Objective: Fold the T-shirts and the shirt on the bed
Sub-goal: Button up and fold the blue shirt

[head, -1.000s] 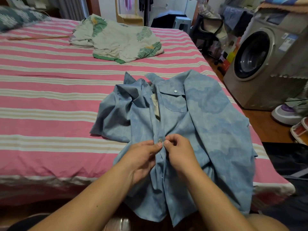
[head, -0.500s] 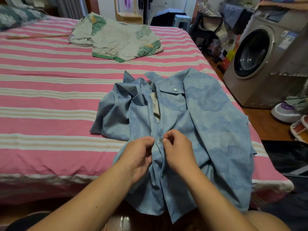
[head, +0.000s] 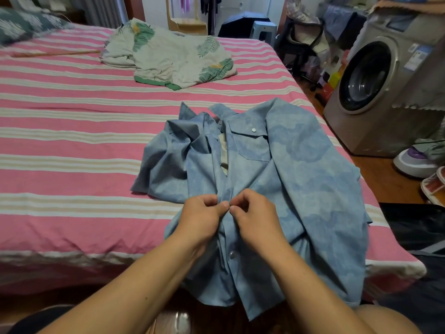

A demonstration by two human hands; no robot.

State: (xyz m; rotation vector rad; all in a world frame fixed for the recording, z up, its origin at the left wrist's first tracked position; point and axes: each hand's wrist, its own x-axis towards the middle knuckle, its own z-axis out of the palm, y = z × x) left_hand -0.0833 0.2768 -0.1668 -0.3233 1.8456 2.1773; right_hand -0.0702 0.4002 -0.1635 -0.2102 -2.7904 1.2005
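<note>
A light blue button shirt (head: 301, 169) lies front up on the near right part of the pink striped bed (head: 72, 145), its hem hanging over the bed's front edge. My left hand (head: 204, 213) pinches the left edge of the shirt's front placket. My right hand (head: 252, 210) pinches the right edge against it, thumbs meeting at a snap in the middle of the shirt. The collar is open and the left sleeve is bunched. A cream garment with green leaf prints (head: 173, 56) lies crumpled at the far side of the bed.
A front-loading washing machine (head: 385, 88) stands right of the bed on a wooden floor. An iron (head: 414, 160) and slippers (head: 433, 186) lie near it. A patterned pillow (head: 24, 25) is at the far left corner. Chairs and clutter fill the back of the room.
Both hands stay at the same snap on the placket, fingers pressing closer together. The view shifted slightly; the shirt has not moved.
</note>
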